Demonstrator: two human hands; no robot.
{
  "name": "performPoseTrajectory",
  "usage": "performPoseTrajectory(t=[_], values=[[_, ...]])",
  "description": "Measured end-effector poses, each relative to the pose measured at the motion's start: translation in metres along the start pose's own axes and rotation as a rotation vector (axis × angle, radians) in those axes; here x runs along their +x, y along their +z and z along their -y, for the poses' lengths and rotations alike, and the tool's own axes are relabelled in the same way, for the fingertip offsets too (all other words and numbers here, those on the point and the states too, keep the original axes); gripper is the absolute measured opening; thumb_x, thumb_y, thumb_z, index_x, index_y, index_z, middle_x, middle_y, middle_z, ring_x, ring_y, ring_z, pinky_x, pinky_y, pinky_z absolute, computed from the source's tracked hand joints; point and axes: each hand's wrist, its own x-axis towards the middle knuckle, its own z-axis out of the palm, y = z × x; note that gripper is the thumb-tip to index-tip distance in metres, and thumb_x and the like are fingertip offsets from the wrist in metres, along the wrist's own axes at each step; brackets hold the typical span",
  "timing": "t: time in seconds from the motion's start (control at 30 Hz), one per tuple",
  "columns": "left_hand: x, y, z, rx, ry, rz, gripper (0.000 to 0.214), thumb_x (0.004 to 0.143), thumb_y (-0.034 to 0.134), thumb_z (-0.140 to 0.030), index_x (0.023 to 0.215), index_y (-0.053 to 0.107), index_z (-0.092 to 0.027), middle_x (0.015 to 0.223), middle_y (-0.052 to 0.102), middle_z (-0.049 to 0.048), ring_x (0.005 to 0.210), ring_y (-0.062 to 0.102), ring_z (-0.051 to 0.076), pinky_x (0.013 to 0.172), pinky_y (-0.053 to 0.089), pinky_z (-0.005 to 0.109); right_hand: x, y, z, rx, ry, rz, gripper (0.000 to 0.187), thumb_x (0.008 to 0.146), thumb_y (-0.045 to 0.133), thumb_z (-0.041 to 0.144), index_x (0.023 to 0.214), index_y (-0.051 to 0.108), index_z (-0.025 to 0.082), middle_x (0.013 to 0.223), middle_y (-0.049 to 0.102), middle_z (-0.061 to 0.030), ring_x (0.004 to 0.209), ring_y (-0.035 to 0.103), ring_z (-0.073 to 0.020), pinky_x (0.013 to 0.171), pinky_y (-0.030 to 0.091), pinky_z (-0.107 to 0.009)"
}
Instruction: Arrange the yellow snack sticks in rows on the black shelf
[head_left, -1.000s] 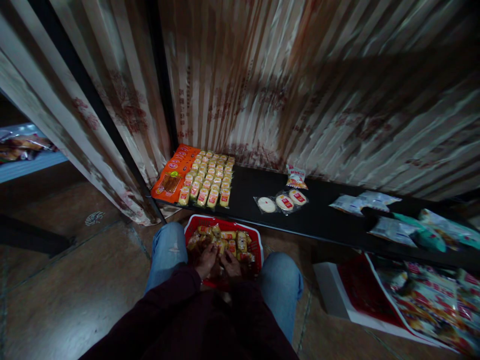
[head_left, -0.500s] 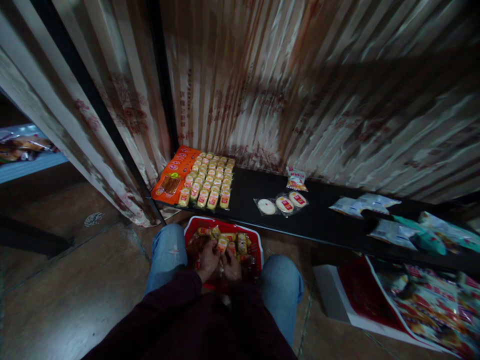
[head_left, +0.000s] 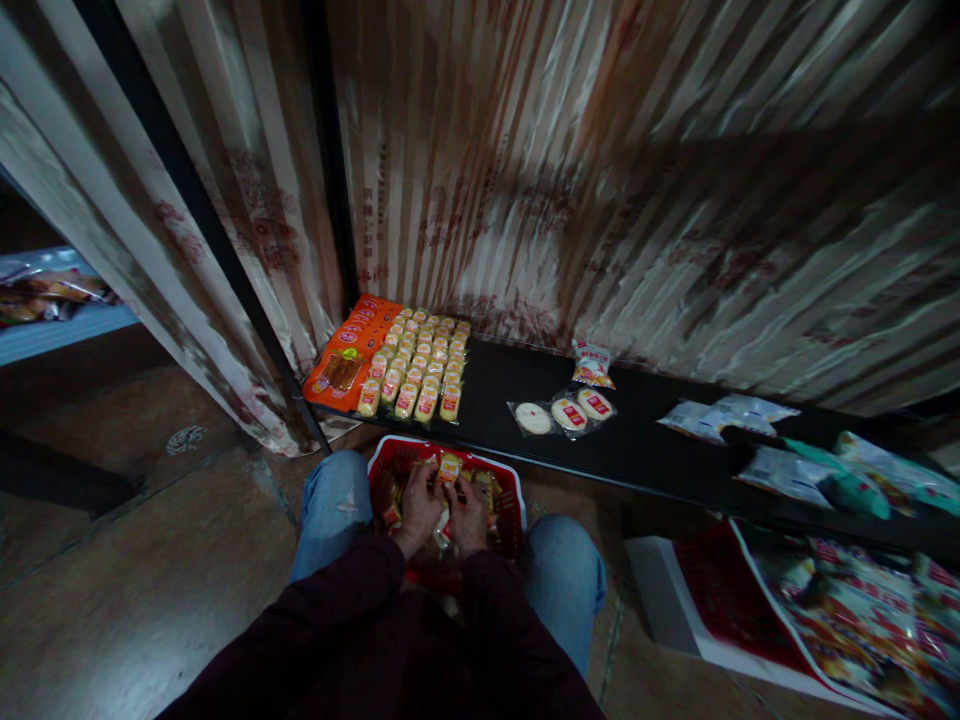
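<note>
Between my knees stands a red basket (head_left: 517, 505) with several small wrapped snack cakes inside. Over it, my left hand (head_left: 421, 508) and my right hand (head_left: 468, 514) pinch one yellow wrapped snack cake (head_left: 450, 467) between their fingertips, its printed label facing up. Dim light hides the exact finger contact. Just beyond the basket, rows of matching wrapped cakes (head_left: 416, 365) stand packed on a black shelf (head_left: 495, 385), beside a flat orange snack packet (head_left: 349, 360).
Round wrapped biscuits (head_left: 568, 413) and a small bag (head_left: 592, 363) lie mid-shelf. Silvery packets (head_left: 787, 472) and a teal item (head_left: 855, 480) are farther right. A second basket (head_left: 720, 590) full of bags stands at lower right. A dark post (head_left: 202, 210) rises at left before the curtain (head_left: 480, 150).
Both hands have moved slightly forward and up with the snack cake, toward the basket's far rim. The shelf items look the same.
</note>
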Motion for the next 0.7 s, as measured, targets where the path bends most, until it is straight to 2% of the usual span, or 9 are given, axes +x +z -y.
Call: performPoseTrajectory(t=[0.23, 0.4, 0.57, 0.7], values=[[0.008, -0.011, -0.024, 0.026, 0.019, 0.014, 0.034, 0.079, 0.05, -0.007, 0.108, 0.063, -0.019, 0.11, 0.061, 0.0071, 0.102, 0.061, 0.017, 0.097, 0.049, 0.033, 0.016, -0.006, 0.025, -0.035, -0.068, -0.024, 0.05, 0.086, 0.048, 0.055, 0.108, 0.07, 0.016, 0.105, 0.07, -0.0157, 0.094, 0.064, -0.0248, 0.083, 0.051, -0.039], [0.019, -0.013, -0.039, 0.005, 0.086, -0.026, 0.042, 0.076, 0.05, -0.006, 0.114, 0.062, -0.019, 0.112, 0.061, 0.0076, 0.106, 0.06, 0.018, 0.098, 0.049, 0.034, 0.037, -0.012, 0.047, -0.062, -0.144, -0.048, 0.05, 0.088, 0.045, 0.054, 0.107, 0.07, 0.015, 0.105, 0.069, -0.0159, 0.099, 0.062, -0.0259, 0.09, 0.048, -0.041], [0.034, -0.014, -0.054, 0.014, 0.146, -0.067, 0.046, 0.076, 0.048, -0.004, 0.117, 0.061, -0.019, 0.111, 0.063, 0.0078, 0.111, 0.059, 0.018, 0.1, 0.048, 0.034, 0.062, -0.014, 0.063, -0.048, -0.184, -0.042, 0.051, 0.088, 0.043, 0.053, 0.111, 0.068, 0.014, 0.099, 0.068, -0.0142, 0.091, 0.062, -0.0239, 0.086, 0.049, -0.038], [0.045, -0.013, -0.064, 0.038, 0.142, -0.096, 0.046, 0.076, 0.048, -0.004, 0.117, 0.061, -0.018, 0.114, 0.063, 0.0091, 0.11, 0.059, 0.019, 0.101, 0.047, 0.035, 0.077, -0.013, 0.069, -0.057, -0.208, -0.031, 0.051, 0.089, 0.043, 0.052, 0.113, 0.068, 0.014, 0.098, 0.067, -0.0137, 0.089, 0.061, -0.0232, 0.085, 0.049, -0.037]])
